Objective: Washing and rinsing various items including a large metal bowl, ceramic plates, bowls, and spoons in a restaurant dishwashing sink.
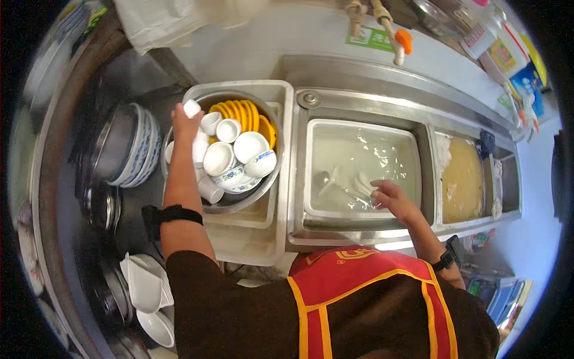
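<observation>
At the far left rim of a metal basin [280, 155], my left hand [183, 123] grips a small white cup [192, 108]. Below and beside that hand the basin holds several white cups [228, 130], white bowls [251, 147], some with blue patterns, and a row of yellow dishes [235, 112] on edge. My right hand [392, 200] hovers at the water of a white-rimmed tub [363, 123], fingers apart and nothing seen in them. White spoons [364, 184] lie under the water just left of its fingertips. A darker round spoon [323, 177] is farther left.
The basin stands in a large pale tub [251, 249]. Right of the water tub is a sink compartment of cloudy brownish water [462, 179] with a dark cloth [486, 143] on its edge. Stacked bowls [141, 148] and white dishes [145, 287] sit at left. A tap [397, 51] hangs above.
</observation>
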`<state>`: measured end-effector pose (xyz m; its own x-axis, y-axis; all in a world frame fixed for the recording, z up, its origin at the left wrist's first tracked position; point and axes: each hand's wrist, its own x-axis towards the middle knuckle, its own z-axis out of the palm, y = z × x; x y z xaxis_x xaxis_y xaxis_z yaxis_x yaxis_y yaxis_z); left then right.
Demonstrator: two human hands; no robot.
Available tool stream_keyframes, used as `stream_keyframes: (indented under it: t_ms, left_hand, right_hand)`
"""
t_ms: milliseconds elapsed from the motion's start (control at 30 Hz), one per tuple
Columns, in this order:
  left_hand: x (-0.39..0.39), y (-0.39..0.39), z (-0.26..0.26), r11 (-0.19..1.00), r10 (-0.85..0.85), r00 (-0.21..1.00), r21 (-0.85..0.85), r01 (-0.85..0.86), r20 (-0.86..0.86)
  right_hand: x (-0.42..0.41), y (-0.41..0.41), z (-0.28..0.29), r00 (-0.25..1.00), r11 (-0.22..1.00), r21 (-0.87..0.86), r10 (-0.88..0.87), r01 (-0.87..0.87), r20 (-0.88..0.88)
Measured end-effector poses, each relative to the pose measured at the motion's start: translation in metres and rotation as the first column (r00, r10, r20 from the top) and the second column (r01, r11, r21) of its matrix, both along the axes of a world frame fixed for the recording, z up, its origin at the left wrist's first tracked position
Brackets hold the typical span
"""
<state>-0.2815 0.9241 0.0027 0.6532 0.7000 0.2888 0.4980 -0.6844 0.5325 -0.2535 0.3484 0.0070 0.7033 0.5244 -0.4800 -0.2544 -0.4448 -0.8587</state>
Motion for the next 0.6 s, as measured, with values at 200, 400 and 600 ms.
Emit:
stream_keyframes:
  t_ms: [200, 400, 600]
  left_hand:
    - [0.002, 0.124, -0.077, 0.977, -0.046, 0.97, 0.19, 0.093, -0.238]
    - [0.06, 0.049, -0.065, 0.979, -0.031, 0.921, 0.173, 0.107, -0.389]
    - [0.03, -0.068, 0.012, 0.986, -0.115, 0.992, 0.127, 0.109, 0.044]
  right_hand:
    - [-0.011, -0.043, -0.006, 0.999, 0.997, -0.064, -0.04, 0.039, -0.017]
    - [-0.005, -0.079, -0.027, 0.973, 0.974, -0.128, -0.201, 0.187, -0.11]
    - [0.039, -0.082, -0.113, 0.975, 0.937, -0.334, 0.158, -0.098, 0.155]
